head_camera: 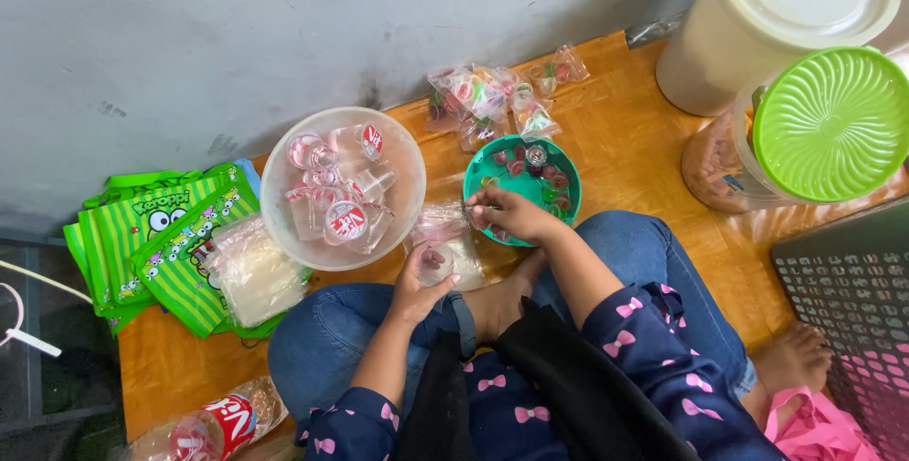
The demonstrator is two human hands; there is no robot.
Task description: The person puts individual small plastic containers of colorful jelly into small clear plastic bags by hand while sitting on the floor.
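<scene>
The left hand (417, 286) is wrapped around a small clear plastic cup (437, 264) above the knee. The right hand (507, 215) pinches something too tiny to tell over a round green lid (568, 182) full of little candies. A big see-through bowl (402, 153) of cups sits beside it.

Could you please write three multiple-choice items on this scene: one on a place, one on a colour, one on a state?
1. Where do the green striped bags lie?
A. left of the clear bowl
B. on the big jars
C. in the grey basket

2. What colour is the lid of the jar with brownish contents?
A. red
B. green
C. blue

3. What is the left hand doing?
A. resting flat on the floor
B. lifting the bowl
C. holding a small clear cup

1: A, they lie on the wooden floor beside it.
2: B, it is ribbed bright green.
3: C, its fingers curl round the cup.
</scene>
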